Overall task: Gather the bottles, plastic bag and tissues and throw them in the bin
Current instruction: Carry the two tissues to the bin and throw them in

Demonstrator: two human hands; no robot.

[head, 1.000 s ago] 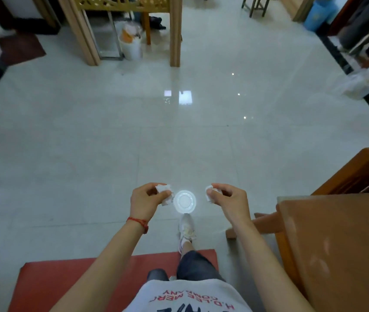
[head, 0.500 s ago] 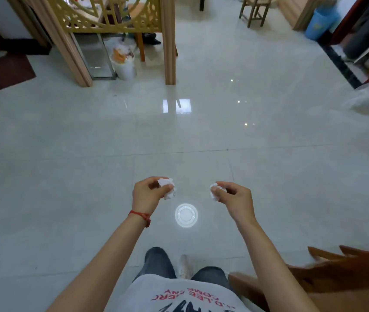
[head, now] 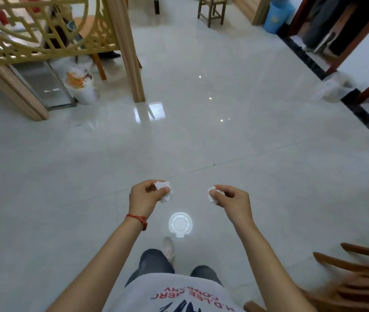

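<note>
My left hand [head: 144, 198] is closed on a crumpled white tissue [head: 165, 192] held in front of me at waist height. My right hand [head: 233, 202] pinches a second, smaller white tissue [head: 212, 194]. A white bin [head: 82, 87] with white and orange rubbish in it stands on the floor at the far left, beside a wooden post [head: 127, 52]. A clear plastic bag [head: 332, 87] lies on the floor at the far right by a doorway. No bottles are visible.
A blue bin [head: 276, 16] stands at the far back right near a wooden stool [head: 212, 9]. A carved wooden screen [head: 32, 30] rises at the left. A wooden chair [head: 358, 273] is at my lower right. A round light reflection [head: 180, 224] shines on the glossy tiled floor.
I have walked forward: the bin and screen are nearer, and the red mat and wooden table have dropped out of view. Both hands still hold their tissues, slightly farther apart.
</note>
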